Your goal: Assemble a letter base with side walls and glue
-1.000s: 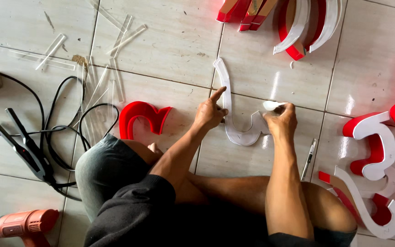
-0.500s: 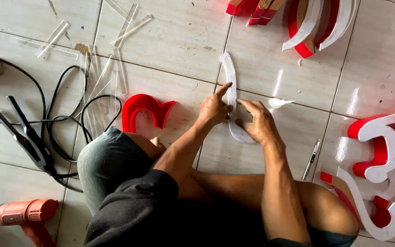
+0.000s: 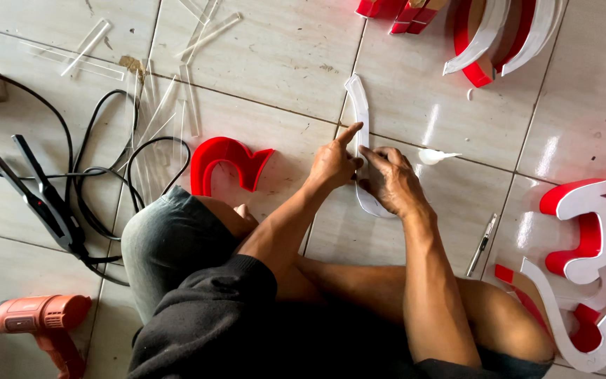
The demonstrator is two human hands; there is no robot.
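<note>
A curved strip of clear acrylic (image 3: pixel 359 105) lies on the tiled floor in front of me, bending round at its near end. My left hand (image 3: pixel 332 163) presses on the strip, index finger pointing up along it. My right hand (image 3: pixel 389 181) pinches the strip from the right side, fingertips meeting the left hand's. A small white glue tube (image 3: pixel 436 156) lies on the tile just right of my right hand. A red letter shape (image 3: pixel 227 163) lies left of my left forearm.
Black cables (image 3: pixel 85 175) and a black flat tool (image 3: pixel 36 196) lie at left, an orange heat gun (image 3: pixel 29 319) at bottom left. Clear acrylic strips (image 3: pixel 170 105) scatter at top left. Red-and-white letter shapes (image 3: pixel 583 231) crowd the right and top right. A pen knife (image 3: pixel 482 244) rests by my right knee.
My right hand has let go of the white glue tube, which now lies on the tile, and moved left onto the clear strip beside my left hand.
</note>
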